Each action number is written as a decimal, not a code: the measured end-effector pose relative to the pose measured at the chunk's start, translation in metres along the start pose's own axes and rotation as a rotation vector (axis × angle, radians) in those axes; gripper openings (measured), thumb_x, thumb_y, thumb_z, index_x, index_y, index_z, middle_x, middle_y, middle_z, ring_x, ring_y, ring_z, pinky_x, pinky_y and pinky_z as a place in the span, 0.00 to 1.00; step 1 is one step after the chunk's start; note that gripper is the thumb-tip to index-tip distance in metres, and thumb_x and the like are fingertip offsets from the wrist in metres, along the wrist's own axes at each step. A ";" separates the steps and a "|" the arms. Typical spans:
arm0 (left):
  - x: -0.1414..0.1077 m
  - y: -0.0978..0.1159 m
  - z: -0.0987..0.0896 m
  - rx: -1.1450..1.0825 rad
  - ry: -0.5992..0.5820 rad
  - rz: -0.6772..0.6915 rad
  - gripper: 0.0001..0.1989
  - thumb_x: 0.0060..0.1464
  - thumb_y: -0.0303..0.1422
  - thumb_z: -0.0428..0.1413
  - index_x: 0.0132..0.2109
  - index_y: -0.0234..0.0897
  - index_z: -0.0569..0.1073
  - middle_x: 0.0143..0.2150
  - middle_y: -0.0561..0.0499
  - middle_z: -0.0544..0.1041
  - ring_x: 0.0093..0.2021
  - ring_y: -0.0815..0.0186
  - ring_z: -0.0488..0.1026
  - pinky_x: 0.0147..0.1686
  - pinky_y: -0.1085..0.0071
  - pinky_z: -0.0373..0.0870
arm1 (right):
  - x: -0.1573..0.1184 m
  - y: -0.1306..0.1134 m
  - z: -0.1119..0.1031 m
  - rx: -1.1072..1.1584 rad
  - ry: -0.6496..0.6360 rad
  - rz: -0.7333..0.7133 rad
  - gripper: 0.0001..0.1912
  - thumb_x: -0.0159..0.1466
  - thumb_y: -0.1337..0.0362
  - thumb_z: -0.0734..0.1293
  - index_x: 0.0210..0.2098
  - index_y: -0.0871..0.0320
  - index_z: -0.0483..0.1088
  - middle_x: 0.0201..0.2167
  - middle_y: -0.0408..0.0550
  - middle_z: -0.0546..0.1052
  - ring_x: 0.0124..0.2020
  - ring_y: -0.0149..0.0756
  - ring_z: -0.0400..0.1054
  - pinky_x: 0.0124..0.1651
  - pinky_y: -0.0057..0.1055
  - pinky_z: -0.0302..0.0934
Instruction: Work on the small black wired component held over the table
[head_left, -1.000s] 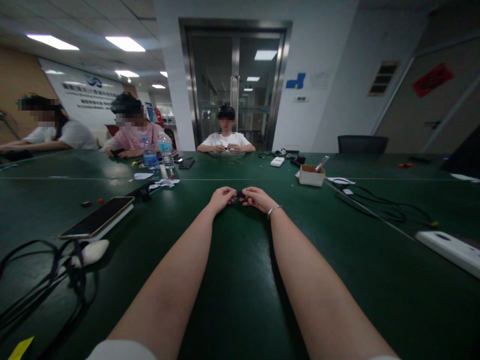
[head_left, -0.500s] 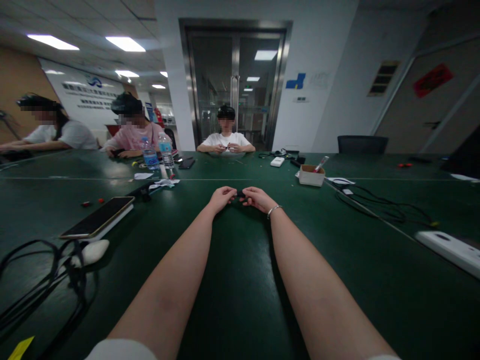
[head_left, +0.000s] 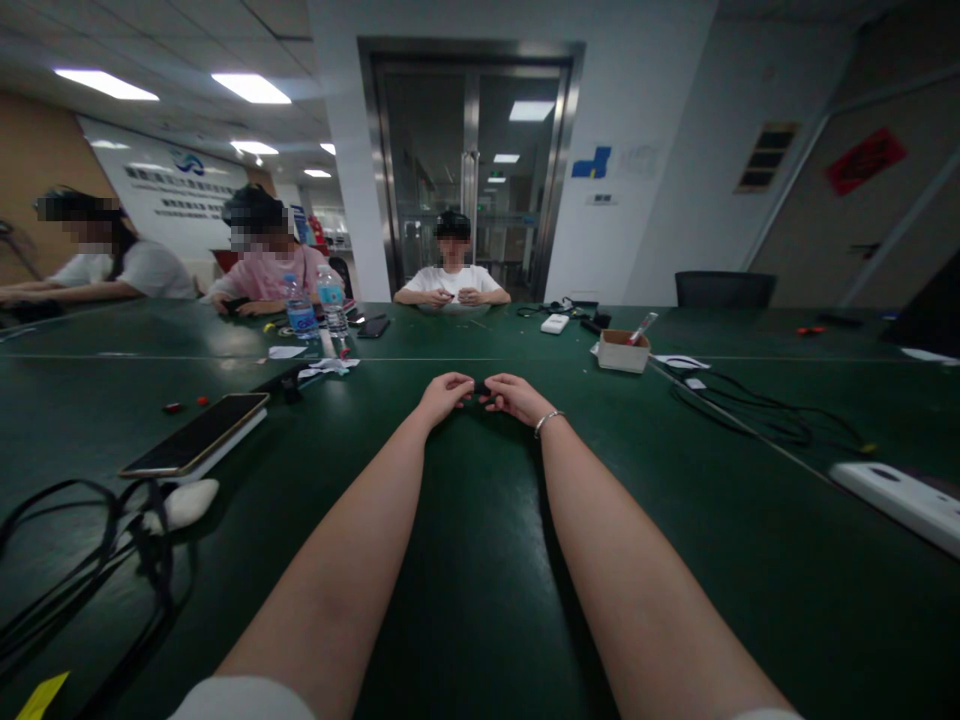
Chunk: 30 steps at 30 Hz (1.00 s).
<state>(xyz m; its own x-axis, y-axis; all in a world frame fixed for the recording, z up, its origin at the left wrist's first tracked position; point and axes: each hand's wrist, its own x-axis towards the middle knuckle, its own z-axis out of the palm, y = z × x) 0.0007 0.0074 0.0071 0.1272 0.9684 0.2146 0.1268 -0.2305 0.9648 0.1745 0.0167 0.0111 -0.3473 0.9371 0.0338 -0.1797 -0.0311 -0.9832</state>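
Observation:
Both my arms stretch forward over the dark green table. My left hand is closed in a pinch on the left end of a small black object. From the other side, my right hand, with a silver bracelet at its wrist, pinches the same object. It is too small and too far covered by my fingers to tell its kind. Both hands are close together, at or just above the tabletop.
Left lie a phone on a white box, black cables and a white mouse-like object. Water bottles stand farther back. Right are a small open box, cables and a white power strip. Several people sit around the table.
My hands and the black object stay in practically the same place. The person across the table has moved their hands slightly.

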 end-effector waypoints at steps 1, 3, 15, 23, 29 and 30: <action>0.000 0.000 0.000 -0.004 0.004 -0.015 0.13 0.49 0.38 0.58 0.38 0.33 0.73 0.35 0.47 0.75 0.31 0.68 0.72 0.27 0.74 0.65 | 0.000 0.000 0.000 0.002 0.001 -0.002 0.03 0.62 0.71 0.66 0.32 0.62 0.65 0.18 0.42 0.72 0.18 0.24 0.67 0.29 0.25 0.71; 0.001 0.000 0.000 -0.002 0.010 -0.035 0.12 0.51 0.38 0.56 0.38 0.33 0.72 0.33 0.47 0.75 0.28 0.70 0.70 0.26 0.74 0.65 | 0.001 0.001 -0.001 0.002 0.003 -0.004 0.04 0.62 0.70 0.66 0.32 0.62 0.65 0.17 0.42 0.71 0.20 0.26 0.69 0.29 0.25 0.71; 0.004 -0.003 0.001 0.000 0.005 -0.018 0.11 0.49 0.35 0.58 0.39 0.33 0.72 0.32 0.48 0.75 0.28 0.70 0.70 0.27 0.75 0.65 | -0.002 -0.002 0.002 0.004 0.014 0.011 0.03 0.63 0.73 0.64 0.33 0.62 0.65 0.19 0.43 0.73 0.16 0.22 0.66 0.28 0.24 0.70; 0.001 0.001 0.001 0.029 0.008 -0.009 0.10 0.49 0.33 0.58 0.38 0.33 0.72 0.34 0.47 0.75 0.30 0.70 0.71 0.27 0.75 0.65 | -0.002 -0.003 0.001 -0.002 0.009 0.014 0.02 0.63 0.73 0.64 0.33 0.63 0.65 0.20 0.44 0.73 0.18 0.23 0.67 0.29 0.24 0.71; 0.002 -0.001 0.000 0.056 0.017 -0.030 0.11 0.52 0.36 0.54 0.38 0.32 0.72 0.33 0.47 0.76 0.28 0.70 0.71 0.26 0.74 0.64 | -0.002 -0.001 0.001 0.008 0.006 -0.002 0.03 0.62 0.72 0.65 0.32 0.62 0.65 0.17 0.41 0.71 0.21 0.27 0.70 0.29 0.25 0.71; 0.002 -0.001 0.000 0.059 0.017 -0.021 0.10 0.51 0.36 0.55 0.38 0.32 0.72 0.33 0.47 0.76 0.28 0.70 0.71 0.26 0.74 0.64 | -0.002 -0.001 0.001 0.008 0.007 -0.002 0.03 0.62 0.71 0.66 0.32 0.62 0.65 0.17 0.42 0.71 0.21 0.27 0.70 0.29 0.25 0.71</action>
<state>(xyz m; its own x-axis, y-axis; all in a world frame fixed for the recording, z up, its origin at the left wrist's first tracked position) 0.0009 0.0099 0.0063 0.1067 0.9745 0.1974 0.1872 -0.2147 0.9586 0.1745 0.0146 0.0123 -0.3400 0.9398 0.0344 -0.1874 -0.0319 -0.9818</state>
